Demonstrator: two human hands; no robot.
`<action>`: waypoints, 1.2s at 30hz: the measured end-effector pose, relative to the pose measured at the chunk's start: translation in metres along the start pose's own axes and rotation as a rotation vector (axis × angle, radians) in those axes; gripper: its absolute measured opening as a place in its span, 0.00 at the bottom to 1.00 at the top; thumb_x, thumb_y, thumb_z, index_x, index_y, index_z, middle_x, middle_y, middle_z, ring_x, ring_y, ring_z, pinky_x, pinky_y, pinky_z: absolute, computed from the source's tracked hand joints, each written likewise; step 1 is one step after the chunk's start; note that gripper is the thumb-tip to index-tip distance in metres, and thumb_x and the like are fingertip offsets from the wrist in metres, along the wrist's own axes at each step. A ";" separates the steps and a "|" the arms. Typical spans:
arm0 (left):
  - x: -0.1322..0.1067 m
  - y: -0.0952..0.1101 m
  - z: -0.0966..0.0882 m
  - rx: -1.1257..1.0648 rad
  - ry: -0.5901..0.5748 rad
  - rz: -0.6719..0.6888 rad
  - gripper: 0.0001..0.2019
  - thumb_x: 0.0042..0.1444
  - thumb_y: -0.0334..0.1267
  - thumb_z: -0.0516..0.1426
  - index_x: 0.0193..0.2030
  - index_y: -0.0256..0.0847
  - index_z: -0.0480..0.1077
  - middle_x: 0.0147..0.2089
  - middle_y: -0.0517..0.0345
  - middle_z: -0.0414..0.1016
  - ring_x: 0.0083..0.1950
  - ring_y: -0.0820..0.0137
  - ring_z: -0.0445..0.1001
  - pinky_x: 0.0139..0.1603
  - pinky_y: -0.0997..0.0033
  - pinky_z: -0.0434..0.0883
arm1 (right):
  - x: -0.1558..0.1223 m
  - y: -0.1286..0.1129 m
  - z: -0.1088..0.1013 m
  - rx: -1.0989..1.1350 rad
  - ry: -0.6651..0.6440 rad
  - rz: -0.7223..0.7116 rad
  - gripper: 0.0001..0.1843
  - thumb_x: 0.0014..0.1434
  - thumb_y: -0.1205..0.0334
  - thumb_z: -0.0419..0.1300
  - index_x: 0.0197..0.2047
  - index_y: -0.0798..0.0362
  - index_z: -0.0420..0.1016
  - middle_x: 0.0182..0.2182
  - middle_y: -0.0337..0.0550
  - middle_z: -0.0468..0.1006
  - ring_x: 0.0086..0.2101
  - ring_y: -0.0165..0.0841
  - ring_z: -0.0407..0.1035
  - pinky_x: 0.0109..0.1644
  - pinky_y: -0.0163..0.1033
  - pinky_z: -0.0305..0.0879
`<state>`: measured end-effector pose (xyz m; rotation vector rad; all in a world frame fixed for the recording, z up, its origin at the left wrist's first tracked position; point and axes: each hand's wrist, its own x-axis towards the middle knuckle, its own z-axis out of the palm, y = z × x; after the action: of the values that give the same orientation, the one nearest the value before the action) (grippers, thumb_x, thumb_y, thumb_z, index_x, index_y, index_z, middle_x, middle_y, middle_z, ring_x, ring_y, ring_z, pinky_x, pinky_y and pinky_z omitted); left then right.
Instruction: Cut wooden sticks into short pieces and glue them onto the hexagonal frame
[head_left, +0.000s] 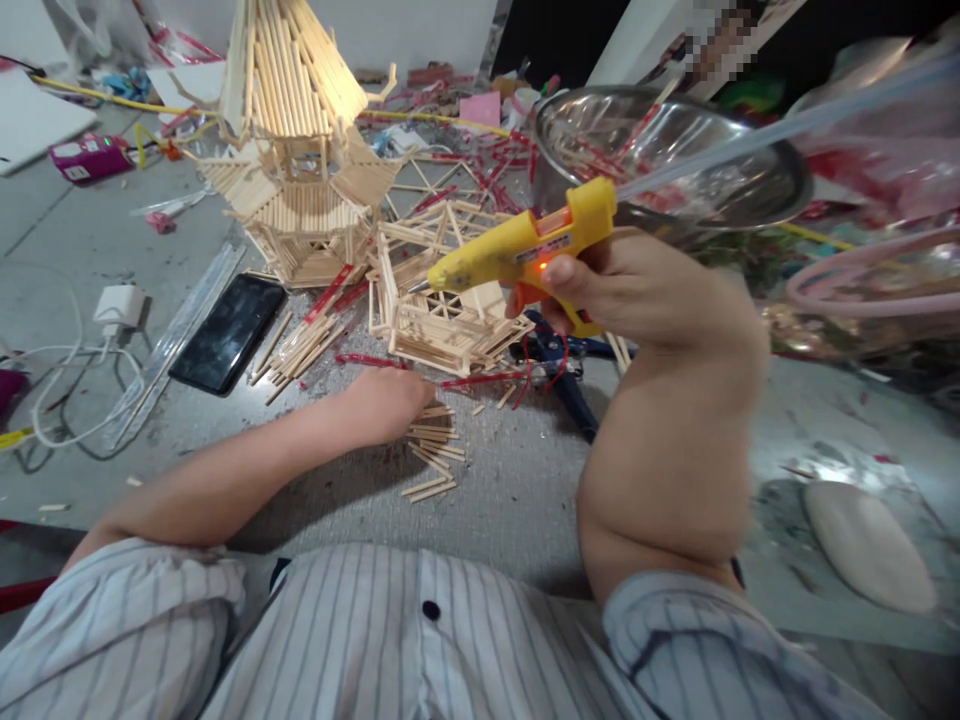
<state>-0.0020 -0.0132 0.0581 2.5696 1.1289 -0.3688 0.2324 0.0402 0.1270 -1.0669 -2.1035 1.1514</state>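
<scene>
My right hand (637,285) is wrapped around the handle of a yellow hot glue gun (495,252), held up with its nozzle pointing left and a small orange light lit. Below the nozzle stands a low open frame of wooden sticks (442,325). My left hand (394,403) is down at the table with curled fingers, touching the end of a row of short wooden sticks (435,455). Its fingertips are hidden, so what they pinch does not show. Behind to the left rises a tiered stick tower (300,215) with a pointed roof.
A black phone (229,333) and a bundle of loose sticks (304,355) lie left of the frame. Blue-handled pliers (574,385) rest to its right. A metal bowl (787,185) stands at back right, a white charger (120,308) and cable at left, a pale computer mouse (870,545) at right.
</scene>
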 end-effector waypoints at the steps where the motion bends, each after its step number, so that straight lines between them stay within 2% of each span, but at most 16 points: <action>1: -0.001 0.000 0.000 0.007 0.008 0.006 0.13 0.63 0.30 0.50 0.42 0.37 0.76 0.44 0.47 0.82 0.46 0.60 0.81 0.42 0.66 0.74 | 0.001 -0.001 0.001 -0.013 -0.004 0.003 0.36 0.55 0.25 0.57 0.27 0.53 0.76 0.15 0.38 0.65 0.17 0.23 0.56 0.19 0.33 0.50; 6: -0.005 -0.002 0.000 0.046 0.047 0.092 0.13 0.62 0.27 0.50 0.44 0.36 0.76 0.38 0.48 0.82 0.42 0.61 0.82 0.39 0.67 0.73 | 0.008 -0.003 0.007 -0.081 -0.005 0.052 0.36 0.55 0.25 0.58 0.25 0.54 0.73 0.13 0.37 0.62 0.16 0.24 0.55 0.19 0.34 0.49; 10: -0.005 -0.002 -0.004 0.062 -0.004 0.177 0.13 0.63 0.25 0.50 0.43 0.36 0.76 0.41 0.50 0.83 0.43 0.64 0.82 0.40 0.69 0.72 | 0.011 0.002 0.008 -0.116 0.015 0.107 0.31 0.61 0.33 0.59 0.26 0.54 0.74 0.14 0.36 0.62 0.17 0.24 0.56 0.20 0.33 0.49; 13: -0.005 0.000 -0.007 0.059 -0.028 0.212 0.14 0.63 0.24 0.49 0.42 0.35 0.77 0.43 0.48 0.83 0.44 0.63 0.81 0.42 0.67 0.72 | 0.012 0.007 0.009 -0.078 0.010 0.090 0.27 0.60 0.37 0.62 0.26 0.53 0.74 0.15 0.35 0.62 0.17 0.23 0.56 0.20 0.33 0.49; 16: -0.010 0.001 -0.015 0.053 -0.034 0.197 0.14 0.62 0.24 0.50 0.42 0.34 0.77 0.41 0.46 0.83 0.43 0.62 0.81 0.41 0.66 0.71 | 0.013 0.008 0.011 -0.036 0.032 0.057 0.28 0.57 0.34 0.64 0.24 0.52 0.73 0.13 0.34 0.62 0.15 0.23 0.55 0.17 0.32 0.47; 19: -0.020 -0.004 -0.034 -0.030 -0.027 0.103 0.13 0.61 0.26 0.51 0.41 0.36 0.78 0.37 0.49 0.82 0.38 0.63 0.80 0.36 0.68 0.68 | 0.013 0.005 0.013 0.030 0.106 0.040 0.31 0.49 0.30 0.67 0.23 0.52 0.73 0.12 0.35 0.63 0.14 0.23 0.56 0.15 0.32 0.47; 21: -0.028 -0.012 -0.047 -0.186 0.056 0.041 0.10 0.60 0.28 0.54 0.37 0.38 0.78 0.35 0.54 0.82 0.35 0.68 0.78 0.36 0.70 0.67 | 0.013 0.002 0.013 0.110 0.175 0.032 0.33 0.45 0.29 0.69 0.24 0.54 0.74 0.16 0.36 0.69 0.14 0.22 0.58 0.15 0.32 0.49; 24: -0.031 -0.029 -0.059 -0.644 0.411 -0.067 0.04 0.56 0.31 0.60 0.31 0.39 0.76 0.26 0.63 0.75 0.27 0.76 0.70 0.30 0.75 0.63 | 0.011 0.001 0.012 0.241 0.311 -0.027 0.30 0.43 0.34 0.73 0.30 0.54 0.76 0.24 0.39 0.77 0.17 0.23 0.64 0.18 0.32 0.58; 27: -0.022 -0.044 -0.058 -1.235 0.690 -0.137 0.06 0.57 0.33 0.62 0.29 0.39 0.73 0.20 0.67 0.65 0.18 0.81 0.59 0.20 0.77 0.54 | 0.009 0.002 0.012 0.351 0.432 -0.128 0.26 0.43 0.41 0.76 0.35 0.53 0.78 0.31 0.43 0.82 0.21 0.28 0.70 0.23 0.35 0.65; 28: -0.018 -0.046 -0.057 -1.399 0.738 -0.165 0.08 0.57 0.33 0.62 0.27 0.38 0.71 0.19 0.68 0.62 0.17 0.81 0.57 0.18 0.78 0.52 | 0.008 0.002 0.012 0.382 0.445 -0.160 0.25 0.44 0.43 0.77 0.35 0.53 0.79 0.33 0.44 0.82 0.21 0.29 0.71 0.24 0.37 0.66; 30: -0.010 -0.049 -0.056 -1.583 0.782 -0.222 0.11 0.59 0.31 0.60 0.26 0.38 0.68 0.18 0.68 0.61 0.16 0.83 0.55 0.16 0.79 0.50 | 0.007 0.001 0.014 0.427 0.442 -0.221 0.22 0.45 0.46 0.77 0.36 0.51 0.79 0.34 0.44 0.82 0.21 0.30 0.71 0.23 0.38 0.65; 33: -0.005 -0.048 -0.059 -1.674 0.830 -0.315 0.10 0.61 0.29 0.58 0.27 0.38 0.67 0.20 0.68 0.63 0.16 0.84 0.56 0.16 0.82 0.52 | 0.007 -0.002 0.017 0.417 0.401 -0.264 0.23 0.45 0.45 0.77 0.36 0.50 0.76 0.27 0.41 0.80 0.17 0.27 0.65 0.20 0.36 0.60; 36: -0.006 -0.047 -0.063 -1.714 0.845 -0.369 0.09 0.63 0.29 0.56 0.30 0.38 0.68 0.22 0.67 0.66 0.16 0.85 0.57 0.17 0.84 0.56 | 0.006 -0.006 0.019 0.355 0.329 -0.233 0.26 0.46 0.40 0.75 0.36 0.51 0.73 0.24 0.39 0.77 0.16 0.25 0.63 0.17 0.33 0.56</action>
<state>-0.0342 0.0368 0.1094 0.8804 1.1969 1.1976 0.2122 0.0344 0.1228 -0.7618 -1.6424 1.0968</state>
